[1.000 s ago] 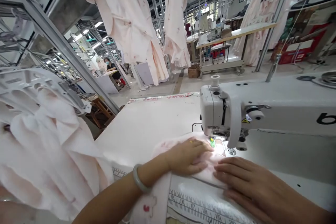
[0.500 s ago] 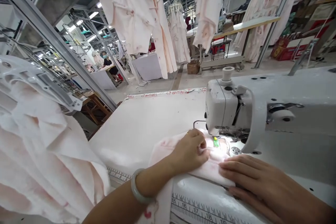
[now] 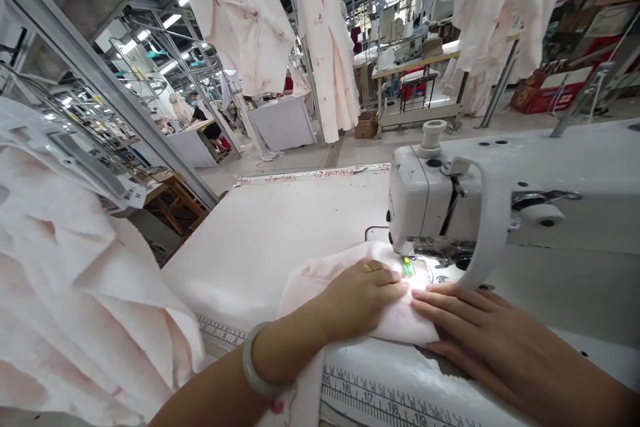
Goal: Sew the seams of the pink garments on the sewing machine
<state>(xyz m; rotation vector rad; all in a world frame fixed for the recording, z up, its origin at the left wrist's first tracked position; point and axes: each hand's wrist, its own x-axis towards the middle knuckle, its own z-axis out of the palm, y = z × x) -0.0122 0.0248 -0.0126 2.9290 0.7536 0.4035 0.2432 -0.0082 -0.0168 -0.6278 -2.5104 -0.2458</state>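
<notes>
A pale pink garment piece (image 3: 320,273) lies on the sewing machine bed, its right part under the lit needle area of the white sewing machine (image 3: 415,193). My left hand (image 3: 363,297), with a ring and a pale bangle, is closed on the cloth just left of the green-marked presser foot (image 3: 407,267). Its fingers are bent together and the thumb is mostly hidden. My right hand (image 3: 475,327) rests with fingers stretched out, fingertips on the cloth's right edge near the foot. One end of the cloth hangs down past my left forearm.
A printed ruler strip (image 3: 380,403) runs along the near table edge. Pink garments (image 3: 75,280) hang close at the left from a grey clamp hanger (image 3: 93,167). More garments (image 3: 240,20) hang beyond the white table (image 3: 280,213). Far left, a person (image 3: 200,117) is at another table.
My left hand has gone from pinching a raised fold to lying lower on the cloth, which looks flatter. My right fingers have shifted slightly closer to the foot. The hanging garments have swung right.
</notes>
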